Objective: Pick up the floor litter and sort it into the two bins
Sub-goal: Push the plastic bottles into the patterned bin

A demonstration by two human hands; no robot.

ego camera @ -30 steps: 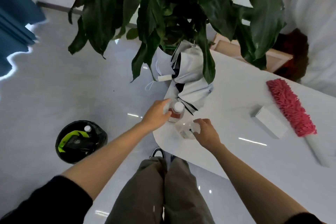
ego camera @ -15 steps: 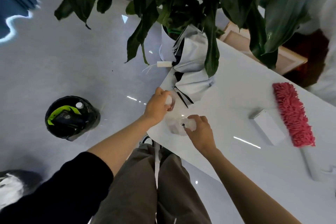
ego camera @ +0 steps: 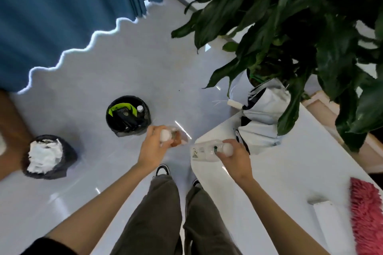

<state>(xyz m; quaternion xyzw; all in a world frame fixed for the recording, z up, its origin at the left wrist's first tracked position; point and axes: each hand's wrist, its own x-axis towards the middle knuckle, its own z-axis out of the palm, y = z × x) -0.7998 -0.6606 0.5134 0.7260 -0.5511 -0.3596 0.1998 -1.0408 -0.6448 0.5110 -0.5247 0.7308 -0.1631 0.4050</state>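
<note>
Both bottles now lifted off desk (ego camera: pixel 290 172) vs a sec ago. Left grip (ego camera: pixel 154 149) wraps amber bottle (ego camera: pixel 177 138) over floor; right grip (ego camera: pixel 234 158) wraps clear bottle (ego camera: pixel 202 151) at desk edge. Black bin (ego camera: pixel 132 130) nearby, prob. holds bottles, so likely next stop.

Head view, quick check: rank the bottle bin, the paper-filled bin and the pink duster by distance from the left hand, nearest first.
1. Bottle bin, just ahead and left of the left hand.
2. Paper-filled bin, farther out to the left.
3. Pink duster, on the white table, far right.
</note>
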